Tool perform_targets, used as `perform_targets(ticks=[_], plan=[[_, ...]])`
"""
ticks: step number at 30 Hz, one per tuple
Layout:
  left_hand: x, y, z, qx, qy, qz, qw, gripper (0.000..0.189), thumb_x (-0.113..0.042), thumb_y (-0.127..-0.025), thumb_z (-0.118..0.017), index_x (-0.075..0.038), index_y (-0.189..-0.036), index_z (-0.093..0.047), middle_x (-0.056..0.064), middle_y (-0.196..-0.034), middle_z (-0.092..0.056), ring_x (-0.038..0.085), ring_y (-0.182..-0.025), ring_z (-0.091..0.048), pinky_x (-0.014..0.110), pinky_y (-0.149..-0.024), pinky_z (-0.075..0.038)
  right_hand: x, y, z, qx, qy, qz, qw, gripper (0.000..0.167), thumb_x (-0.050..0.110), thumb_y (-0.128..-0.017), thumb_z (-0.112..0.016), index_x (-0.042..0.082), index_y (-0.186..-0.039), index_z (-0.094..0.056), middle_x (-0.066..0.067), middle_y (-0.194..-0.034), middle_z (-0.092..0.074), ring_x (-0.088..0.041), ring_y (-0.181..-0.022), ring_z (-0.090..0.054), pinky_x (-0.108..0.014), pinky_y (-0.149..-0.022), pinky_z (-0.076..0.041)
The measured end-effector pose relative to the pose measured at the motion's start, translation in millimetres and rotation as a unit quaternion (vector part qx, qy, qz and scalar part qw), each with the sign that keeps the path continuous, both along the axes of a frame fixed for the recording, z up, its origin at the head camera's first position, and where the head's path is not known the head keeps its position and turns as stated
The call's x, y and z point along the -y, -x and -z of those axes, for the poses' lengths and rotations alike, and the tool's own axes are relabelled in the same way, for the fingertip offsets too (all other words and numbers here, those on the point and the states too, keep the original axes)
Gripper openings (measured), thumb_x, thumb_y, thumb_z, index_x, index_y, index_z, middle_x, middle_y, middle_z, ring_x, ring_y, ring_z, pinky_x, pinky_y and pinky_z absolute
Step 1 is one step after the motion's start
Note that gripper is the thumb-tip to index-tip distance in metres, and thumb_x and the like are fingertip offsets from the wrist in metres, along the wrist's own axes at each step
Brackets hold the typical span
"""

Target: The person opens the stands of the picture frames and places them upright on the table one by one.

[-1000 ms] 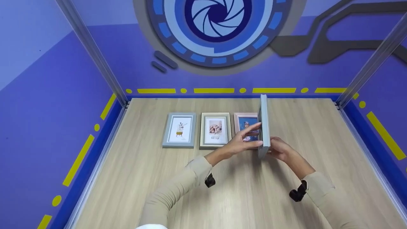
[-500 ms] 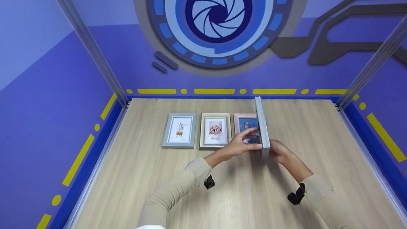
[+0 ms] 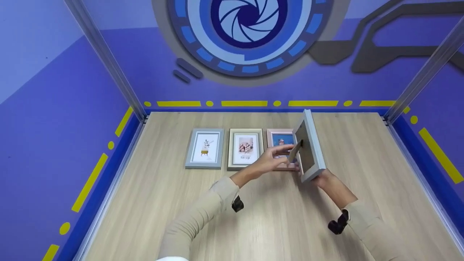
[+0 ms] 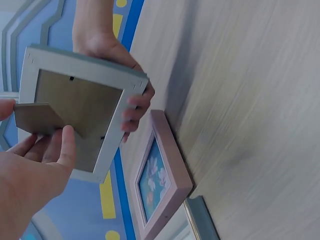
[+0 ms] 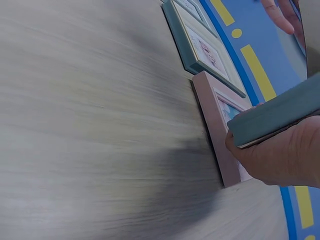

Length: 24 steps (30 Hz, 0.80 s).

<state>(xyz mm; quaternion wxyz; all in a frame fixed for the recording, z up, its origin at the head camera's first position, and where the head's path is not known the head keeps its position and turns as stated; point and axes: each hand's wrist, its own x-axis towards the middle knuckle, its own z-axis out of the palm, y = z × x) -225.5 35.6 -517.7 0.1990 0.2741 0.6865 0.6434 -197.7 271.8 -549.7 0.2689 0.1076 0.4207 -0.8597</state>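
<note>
A pale blue-grey picture frame (image 3: 314, 145) is held up off the table, its brown backing (image 4: 92, 100) turned toward the left hand. My right hand (image 3: 325, 178) grips its lower edge, fingers curled round onto the back in the left wrist view. Between thumb and fingers my left hand (image 3: 267, 162) pinches the frame's brown stand leg (image 4: 39, 118), which is swung out from the backing. Behind the left hand, a pink picture frame (image 3: 270, 139) lies flat, partly hidden by the hand and the raised frame. The raised frame's front is out of sight in the head view.
Left of the pink frame lie a cream-gold picture frame (image 3: 232, 148) and a blue-grey picture frame (image 3: 190, 150), face up in a row on the wooden table (image 3: 163, 210). Purple panels (image 3: 127, 65) wall the table at the back and both sides.
The raised frame has turned so its back shows, and its lower end has shifted right. The stand leg has been pulled out from the back by the left hand.
</note>
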Motion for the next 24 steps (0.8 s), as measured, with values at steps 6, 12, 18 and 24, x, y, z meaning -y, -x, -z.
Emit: perform_targets(ticks=[6,12,18,24], plan=[[7.6,10.2,3.5,-0.067,0.004,-0.025,0.9975,0.044,0.002,-0.096,-0.055,-0.001,-0.14,-0.061,0.019,-0.135,-0.066,0.024,-0.118,-0.065,0.018,-0.085,-0.054,1.6,1.8,0.5,0.002,-0.026,-0.003,0.9996,0.035,0.034,-0.113,-0.016,0.015,-0.14,-0.029,-0.006,-0.098,-0.066,-0.016,-0.086,-0.064,-0.027,-0.074,-0.054],[15.3,4.5,2.4,-0.15,0.08,-0.047,0.9843,0.048,-0.005,-0.096,-0.052,-0.008,-0.143,-0.059,0.012,-0.144,-0.062,0.021,-0.1,-0.066,0.016,-0.07,-0.05,0.0,-0.8,3.5,0.022,-0.003,-0.01,0.9997,0.038,0.037,-0.113,-0.02,0.012,-0.14,-0.03,-0.008,-0.099,-0.066,-0.016,-0.086,-0.064,-0.027,-0.074,-0.056],[17.9,-0.5,-0.5,-0.281,0.15,-0.049,0.9467,0.048,-0.005,-0.096,-0.052,-0.006,-0.143,-0.059,0.008,-0.154,-0.053,0.021,-0.143,-0.049,0.031,-0.113,-0.045,0.2,-0.6,8.2,0.026,0.006,-0.023,0.9994,0.028,0.027,-0.114,-0.022,0.01,-0.13,-0.036,-0.009,-0.098,-0.065,-0.016,-0.083,-0.062,-0.027,-0.073,-0.054],[6.5,-8.7,-10.3,-0.429,0.219,-0.058,0.8745,0.039,-0.004,-0.095,-0.059,-0.007,-0.132,-0.068,0.008,-0.145,-0.061,0.024,-0.137,-0.053,0.035,-0.119,-0.04,-5.7,0.4,9.3,0.047,-0.023,0.015,0.9985,0.015,0.015,-0.112,-0.032,0.009,-0.124,-0.038,-0.006,-0.096,-0.062,-0.017,-0.085,-0.063,-0.031,-0.075,-0.056]])
